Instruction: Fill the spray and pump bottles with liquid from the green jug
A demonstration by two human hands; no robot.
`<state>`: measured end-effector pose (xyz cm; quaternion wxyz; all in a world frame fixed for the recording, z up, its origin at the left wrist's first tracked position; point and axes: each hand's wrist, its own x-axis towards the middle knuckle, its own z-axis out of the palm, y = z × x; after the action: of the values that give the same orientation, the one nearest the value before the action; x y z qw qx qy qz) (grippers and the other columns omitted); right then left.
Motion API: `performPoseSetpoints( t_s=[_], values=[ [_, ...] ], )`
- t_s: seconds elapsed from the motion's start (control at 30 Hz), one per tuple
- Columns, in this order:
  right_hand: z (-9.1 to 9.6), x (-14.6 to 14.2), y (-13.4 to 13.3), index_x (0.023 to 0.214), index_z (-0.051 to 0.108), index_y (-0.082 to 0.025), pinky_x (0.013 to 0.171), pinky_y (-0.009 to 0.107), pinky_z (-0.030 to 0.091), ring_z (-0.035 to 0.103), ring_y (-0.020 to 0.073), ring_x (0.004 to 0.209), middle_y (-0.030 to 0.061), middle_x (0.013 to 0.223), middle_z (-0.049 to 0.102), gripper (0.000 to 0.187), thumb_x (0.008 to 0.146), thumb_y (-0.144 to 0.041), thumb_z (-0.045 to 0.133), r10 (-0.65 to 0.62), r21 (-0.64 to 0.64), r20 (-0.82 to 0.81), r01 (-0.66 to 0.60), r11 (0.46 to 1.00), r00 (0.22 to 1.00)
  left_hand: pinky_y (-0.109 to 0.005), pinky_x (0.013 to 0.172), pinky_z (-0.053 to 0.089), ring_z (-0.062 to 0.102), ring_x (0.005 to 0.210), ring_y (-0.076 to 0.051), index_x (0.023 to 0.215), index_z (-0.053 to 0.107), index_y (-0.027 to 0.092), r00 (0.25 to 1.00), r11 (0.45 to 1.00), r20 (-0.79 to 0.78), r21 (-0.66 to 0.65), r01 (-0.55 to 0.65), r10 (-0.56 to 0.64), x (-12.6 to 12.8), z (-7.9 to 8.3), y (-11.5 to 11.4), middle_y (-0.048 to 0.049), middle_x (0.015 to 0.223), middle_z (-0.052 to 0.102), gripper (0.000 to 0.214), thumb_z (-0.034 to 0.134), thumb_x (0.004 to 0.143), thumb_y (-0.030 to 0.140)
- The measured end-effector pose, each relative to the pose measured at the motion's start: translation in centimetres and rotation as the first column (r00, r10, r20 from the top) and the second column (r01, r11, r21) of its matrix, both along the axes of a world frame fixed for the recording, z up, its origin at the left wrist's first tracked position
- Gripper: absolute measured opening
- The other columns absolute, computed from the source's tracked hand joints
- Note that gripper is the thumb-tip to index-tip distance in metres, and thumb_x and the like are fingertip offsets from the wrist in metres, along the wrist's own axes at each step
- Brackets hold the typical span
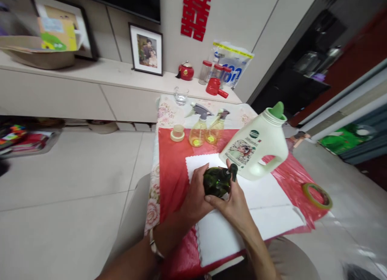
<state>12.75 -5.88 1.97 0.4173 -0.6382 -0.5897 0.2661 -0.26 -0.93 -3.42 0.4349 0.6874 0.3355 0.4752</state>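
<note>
A dark green pump bottle (pixel 215 182) with a black pump head is held between both hands above a white sheet. My left hand (pixel 196 193) wraps round its left side. My right hand (pixel 233 199) closes round the other side, near the pump head, with the thumb across the bottle's lower part. Just beyond them a large pale green detergent jug (pixel 256 141) stands uncapped, its green pouring spout showing. Two clear spray bottles with yellowish tint, one left (pixel 198 131) and one right (pixel 215 131), stand behind the hands. A cream cap (pixel 177 133) sits left of them.
The low table carries a red plastic sheet (pixel 173 163) and a white scallop-edged sheet (pixel 220 241). A roll of tape (pixel 317 196) lies at the right edge. A glass cup (pixel 181 96) stands at the far edge. Behind is a cabinet with a red teapot (pixel 185 71) and red-lidded jars (pixel 205 73).
</note>
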Motion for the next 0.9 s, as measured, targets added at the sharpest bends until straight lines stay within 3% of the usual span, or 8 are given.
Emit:
performPoseSetpoints(
  t_s=[0.17, 0.3, 0.4, 0.5, 0.57, 0.67, 0.77, 0.9],
  values=[
    [1.7, 1.5, -2.1, 0.157, 0.033, -0.015, 0.117, 0.037, 0.042, 0.048, 0.0236, 0.131, 0.0121, 0.142, 0.043, 0.097, 0.078, -0.048, 0.077, -0.114, 0.05, 0.099, 0.109, 0.993, 0.989, -0.06, 0.116, 0.04, 0.043, 0.143, -0.04, 0.153, 0.019, 0.027, 0.993, 0.993, -0.004, 0.004, 0.118, -0.118, -0.1, -0.4, -0.2, -0.0177, 0.152, 0.04, 0.105, 0.084, 0.07, 0.031],
    [4.6, 5.0, -5.6, 0.16, 0.026, -0.017, 0.105, 0.029, 0.052, 0.056, 0.0205, 0.122, 0.0129, 0.139, 0.047, 0.098, 0.083, -0.05, 0.077, -0.185, 0.049, 0.028, 0.183, 0.982, 0.982, -0.063, 0.115, 0.041, 0.044, 0.142, -0.041, 0.152, 0.023, 0.029, 0.982, 0.989, -0.116, -0.038, 0.144, -0.148, -0.6, -0.2, -0.3, -0.0166, 0.152, 0.041, 0.106, 0.086, 0.066, 0.025],
    [6.6, 9.2, -7.6, 0.157, 0.03, -0.018, 0.096, 0.022, 0.056, 0.059, 0.0188, 0.117, 0.0122, 0.137, 0.049, 0.093, 0.083, -0.048, 0.079, -0.27, 0.089, -0.001, 0.269, 0.959, 0.963, -0.057, 0.109, 0.048, 0.053, 0.134, -0.035, 0.147, 0.032, 0.029, 0.977, 0.988, -0.157, -0.077, 0.136, -0.147, -0.8, 0.1, -0.2, -0.013, 0.144, 0.049, 0.087, 0.078, 0.074, 0.023],
    [7.4, 14.6, -7.8, 0.145, 0.045, -0.014, 0.083, 0.022, 0.057, 0.063, 0.0212, 0.106, 0.0133, 0.13, 0.053, 0.098, 0.068, -0.06, 0.084, -0.508, 0.122, 0.077, 0.497, 0.859, 0.858, -0.052, 0.103, 0.053, 0.06, 0.123, -0.03, 0.139, 0.043, 0.028, 0.976, 0.992, -0.181, -0.055, 0.113, -0.121, -0.6, 0.3, -0.1, -0.0099, 0.133, 0.056, 0.062, 0.067, 0.081, 0.024],
    [7.2, 18.6, -6.9, 0.131, 0.055, -0.01, 0.077, 0.025, 0.056, 0.063, 0.0224, 0.097, 0.0131, 0.115, 0.06, 0.098, 0.059, -0.071, 0.082, -0.633, 0.124, 0.143, 0.62, 0.775, 0.761, -0.046, 0.093, 0.058, 0.062, 0.12, -0.028, 0.133, 0.049, 0.027, 0.972, 0.992, -0.208, -0.069, 0.102, -0.114, -0.5, 0.2, 0.0, -0.0095, 0.129, 0.058, 0.05, 0.061, 0.085, 0.024],
    [5.8, 24.3, -4.9, 0.118, 0.06, -0.009, 0.075, 0.028, 0.051, 0.06, 0.0223, 0.092, 0.0117, 0.106, 0.061, 0.09, 0.055, -0.069, 0.082, -0.741, 0.151, 0.184, 0.727, 0.67, 0.645, -0.034, 0.073, 0.06, 0.063, 0.118, -0.028, 0.129, 0.053, 0.026, 0.966, 0.987, -0.228, -0.129, 0.094, -0.121, -0.4, -0.1, 0.1, -0.0103, 0.128, 0.06, 0.041, 0.054, 0.088, 0.024],
    [3.9, 29.0, -2.7, 0.114, 0.061, -0.008, 0.08, 0.031, 0.05, 0.058, 0.0202, 0.088, 0.0093, 0.101, 0.061, 0.079, 0.057, -0.058, 0.087, -0.803, 0.141, 0.215, 0.796, 0.589, 0.556, -0.033, 0.073, 0.059, 0.064, 0.116, -0.027, 0.126, 0.057, 0.027, 0.966, 0.983, -0.23, -0.163, 0.083, -0.119, -0.5, -0.3, 0.2, -0.0087, 0.126, 0.062, 0.037, 0.053, 0.089, 0.025],
    [1.5, 33.0, -0.3, 0.121, 0.058, -0.007, 0.091, 0.031, 0.052, 0.056, 0.0137, 0.096, 0.0083, 0.105, 0.056, 0.05, 0.095, -0.048, 0.069, -0.822, 0.104, 0.246, 0.829, 0.55, 0.514, -0.037, 0.082, 0.06, 0.065, 0.112, -0.026, 0.12, 0.062, 0.028, 0.971, 0.982, -0.226, -0.187, 0.03, -0.072, -0.5, -0.1, 0.3, -0.0068, 0.121, 0.065, 0.033, 0.054, 0.088, 0.03]
  ],
)
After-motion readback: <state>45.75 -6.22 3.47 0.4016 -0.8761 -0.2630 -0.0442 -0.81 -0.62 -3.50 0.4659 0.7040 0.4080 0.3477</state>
